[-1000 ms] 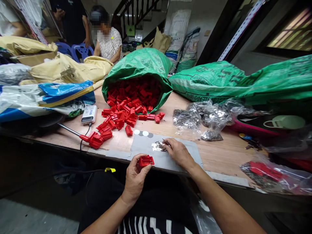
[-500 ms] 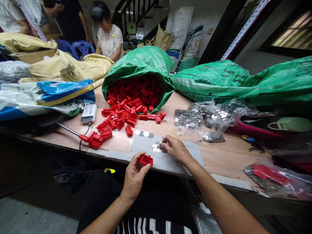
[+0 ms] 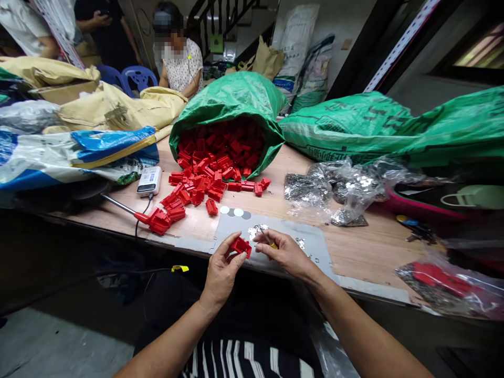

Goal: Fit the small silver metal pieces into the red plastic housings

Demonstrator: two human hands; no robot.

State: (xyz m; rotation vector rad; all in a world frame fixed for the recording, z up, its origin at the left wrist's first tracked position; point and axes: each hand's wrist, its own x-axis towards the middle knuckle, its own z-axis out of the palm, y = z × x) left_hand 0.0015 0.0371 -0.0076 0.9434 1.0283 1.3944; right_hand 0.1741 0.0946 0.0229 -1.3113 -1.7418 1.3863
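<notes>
My left hand [image 3: 223,270] holds a red plastic part [image 3: 241,247] between thumb and fingers, over the front edge of the grey mat [image 3: 283,268]. Close to its right, my right hand [image 3: 281,252] is closed round a thin tool [image 3: 271,241] with a yellow section. Anything small at its fingertips is too tiny to make out. A pile of small shiny metal pieces [image 3: 256,231] lies on the mat just beyond my hands, and more are scattered under and right of my right hand.
A green sack [image 3: 232,97] spills red parts [image 3: 199,184] onto the table [image 3: 299,157]. Plastic bags of metal pieces [image 3: 309,191] lie at the right. A white power bank [image 3: 149,181] sits at the left. A person [image 3: 181,71] sits across the table.
My right hand has moved from the metal pile back toward the red part in my left hand. The red part is now tilted differently. The whole view has shifted slightly.
</notes>
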